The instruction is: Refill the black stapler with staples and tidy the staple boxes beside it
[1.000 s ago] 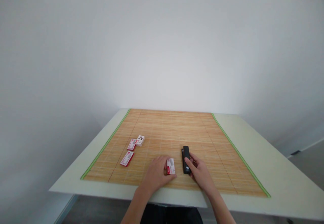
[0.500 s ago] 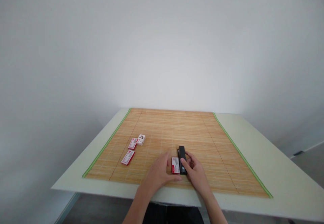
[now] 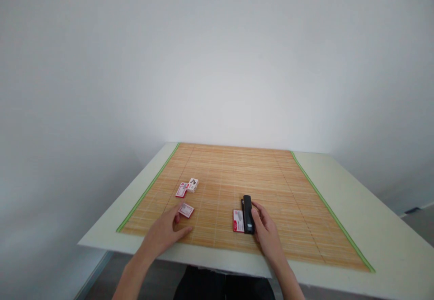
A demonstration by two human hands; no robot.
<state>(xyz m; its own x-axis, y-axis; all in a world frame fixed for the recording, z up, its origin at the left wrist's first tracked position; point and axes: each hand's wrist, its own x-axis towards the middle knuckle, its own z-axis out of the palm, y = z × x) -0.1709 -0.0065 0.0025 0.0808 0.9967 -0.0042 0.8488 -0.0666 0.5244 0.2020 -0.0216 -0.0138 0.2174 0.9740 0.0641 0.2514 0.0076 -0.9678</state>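
Observation:
A black stapler (image 3: 248, 214) lies lengthwise on the bamboo mat, pointing away from me. My right hand (image 3: 266, 232) rests along its right side, thumb on its edge and fingers curled against it. A flat red-and-white box (image 3: 238, 221) lies tight against the stapler's left side. Further left, my left hand (image 3: 164, 230) is open, its thumb apart from the fingers. Its fingertips reach the left edge of another small red-and-white box (image 3: 186, 210), which lies at a slant.
Behind the left hand lie a red-edged box (image 3: 181, 189) and a white box with a dark picture (image 3: 193, 185), touching each other. The bamboo mat (image 3: 237, 169) has green side borders and covers much of the white table (image 3: 346, 191). A wall (image 3: 230, 65) stands behind.
My left hand has left the box beside the stapler and moved left to the nearer loose box, which has turned and shifted right. My right hand stays at the stapler.

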